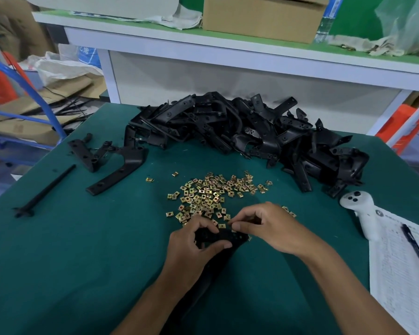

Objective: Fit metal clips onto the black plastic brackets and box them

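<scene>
left hand (191,247): grips bracket (224,238) near its holed end, at the table's near middle
right hand (264,226): pinches one clip (234,229) at bracket edge
bracket: likely stiff, light; hold beside holes
clip pile (211,194): just beyond hands; small, probably slippery

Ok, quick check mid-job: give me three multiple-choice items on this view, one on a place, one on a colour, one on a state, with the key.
1. Where does the white controller lie?
A. right of the clip pile
B. on the shelf
C. among the brackets

2. What colour is the table mat?
A. grey
B. dark green
C. red

3. What is the left hand doing?
A. resting flat
B. pointing
C. gripping a black bracket

Key: 1 A, it lies on the mat right of the loose metal clips. 2 B, green shows all around the parts. 3 C, its fingers curl round the bracket while the right hand pinches at its end.
</scene>
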Action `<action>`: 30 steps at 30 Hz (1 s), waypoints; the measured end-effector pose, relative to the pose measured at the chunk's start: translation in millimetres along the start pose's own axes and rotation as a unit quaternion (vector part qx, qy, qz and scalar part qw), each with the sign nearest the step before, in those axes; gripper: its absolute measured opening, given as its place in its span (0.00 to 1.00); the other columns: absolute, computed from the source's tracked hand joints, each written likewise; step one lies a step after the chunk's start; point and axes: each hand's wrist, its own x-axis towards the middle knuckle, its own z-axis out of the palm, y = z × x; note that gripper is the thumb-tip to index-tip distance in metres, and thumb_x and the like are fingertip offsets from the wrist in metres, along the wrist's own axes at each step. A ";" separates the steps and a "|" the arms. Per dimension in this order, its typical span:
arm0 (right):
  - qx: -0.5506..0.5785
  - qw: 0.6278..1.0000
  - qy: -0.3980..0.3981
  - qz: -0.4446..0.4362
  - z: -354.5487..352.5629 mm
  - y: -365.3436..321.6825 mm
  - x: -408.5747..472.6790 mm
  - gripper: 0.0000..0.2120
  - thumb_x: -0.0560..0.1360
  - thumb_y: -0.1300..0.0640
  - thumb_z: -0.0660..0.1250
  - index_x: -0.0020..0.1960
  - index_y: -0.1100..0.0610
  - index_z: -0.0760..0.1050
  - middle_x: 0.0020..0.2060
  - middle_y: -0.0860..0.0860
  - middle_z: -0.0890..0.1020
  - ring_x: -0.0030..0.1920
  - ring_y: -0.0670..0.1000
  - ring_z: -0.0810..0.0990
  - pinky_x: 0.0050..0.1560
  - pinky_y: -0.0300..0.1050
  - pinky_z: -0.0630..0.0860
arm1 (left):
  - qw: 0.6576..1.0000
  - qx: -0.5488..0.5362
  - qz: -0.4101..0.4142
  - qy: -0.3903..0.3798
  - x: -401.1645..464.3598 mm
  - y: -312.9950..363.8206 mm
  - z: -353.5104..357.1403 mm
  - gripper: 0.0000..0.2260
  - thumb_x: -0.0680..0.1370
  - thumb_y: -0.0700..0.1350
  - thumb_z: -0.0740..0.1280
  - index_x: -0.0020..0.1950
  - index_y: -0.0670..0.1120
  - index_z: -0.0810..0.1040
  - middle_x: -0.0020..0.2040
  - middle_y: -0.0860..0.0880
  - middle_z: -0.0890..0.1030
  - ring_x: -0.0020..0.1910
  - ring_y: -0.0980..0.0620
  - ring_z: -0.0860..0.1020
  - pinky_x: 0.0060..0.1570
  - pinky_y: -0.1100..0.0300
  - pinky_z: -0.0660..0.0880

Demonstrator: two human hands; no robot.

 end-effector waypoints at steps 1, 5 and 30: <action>-0.006 1.000 0.002 0.000 0.2 -1.6 -0.5 0.04 0.77 0.46 0.71 0.49 0.44 0.85 0.41 0.39 0.85 0.41 0.39 0.81 0.40 0.30 0.72 | 1.000 0.002 0.001 0.003 -0.1 0.3 0.0 0.14 0.65 0.61 0.78 0.44 0.61 0.77 0.42 0.60 0.83 0.37 0.61 0.80 0.35 0.70 0.73; -0.037 0.999 0.008 -0.009 2.1 -8.0 -4.6 0.04 0.78 0.48 0.71 0.49 0.44 0.84 0.42 0.38 0.84 0.45 0.40 0.80 0.41 0.29 0.70 | 1.000 0.012 0.003 0.012 -0.9 0.1 0.3 0.15 0.66 0.56 0.81 0.45 0.59 0.77 0.41 0.61 0.82 0.37 0.62 0.79 0.36 0.72 0.72; -0.089 0.967 0.233 0.044 19.9 38.0 -10.7 0.08 0.83 0.55 0.61 0.48 0.50 0.78 0.37 0.43 0.81 0.38 0.42 0.77 0.38 0.33 0.70 | 0.998 0.013 -0.049 -0.024 -0.9 -3.6 0.7 0.15 0.69 0.53 0.81 0.48 0.61 0.76 0.45 0.60 0.84 0.38 0.58 0.82 0.35 0.67 0.77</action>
